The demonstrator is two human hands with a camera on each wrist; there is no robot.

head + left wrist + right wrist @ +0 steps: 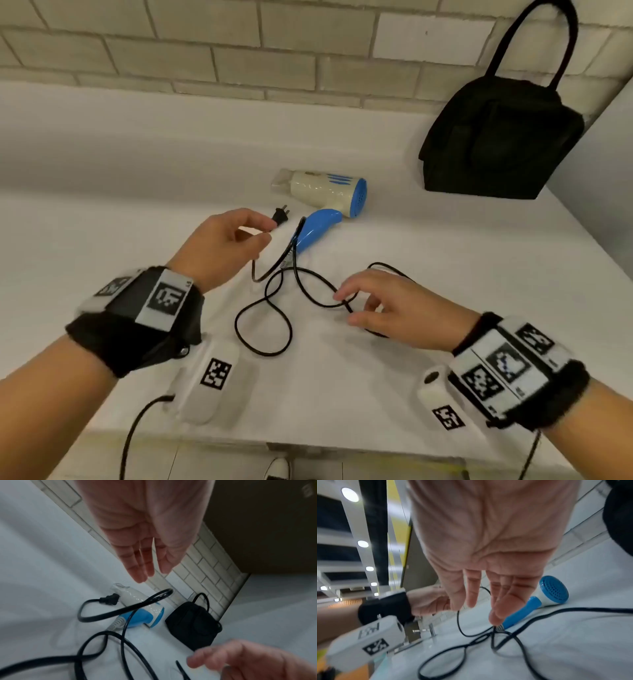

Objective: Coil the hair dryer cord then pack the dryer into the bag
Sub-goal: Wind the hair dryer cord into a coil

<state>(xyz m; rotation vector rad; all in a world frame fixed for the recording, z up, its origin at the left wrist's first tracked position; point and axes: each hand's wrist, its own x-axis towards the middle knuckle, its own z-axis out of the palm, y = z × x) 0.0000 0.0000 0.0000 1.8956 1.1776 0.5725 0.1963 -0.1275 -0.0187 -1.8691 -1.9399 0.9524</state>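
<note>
At table centre, head view: hair dryer (pixel 329 197) lies flat, cord (pixel 263 329) sprawled in loose loops toward near edge; bag (pixel 500 137) upright at far right corner. Left hand (pixel 219 250) pinches cord just behind plug (pixel 281 216); right hand (pixel 394 308), fingers loosely spread, rests on loop.

Left wrist view: plug beside dryer nozzle; grip itself hidden.

Right wrist view: fingers relaxed above cord, gripping nothing.

Judgement: coiling just starting; next, gather loops evenly, avoid tangles.

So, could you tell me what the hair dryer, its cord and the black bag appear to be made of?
Hair dryer: glossy hard plastic, cream and blue, judging by the sharp highlights on its barrel.
Cord: black, smooth and flexible, probably rubber or PVC sheathing, since it lies in loose loops.
Bag: matte black fabric, likely woven nylon or similar; it shows soft folds and no shine.
</note>
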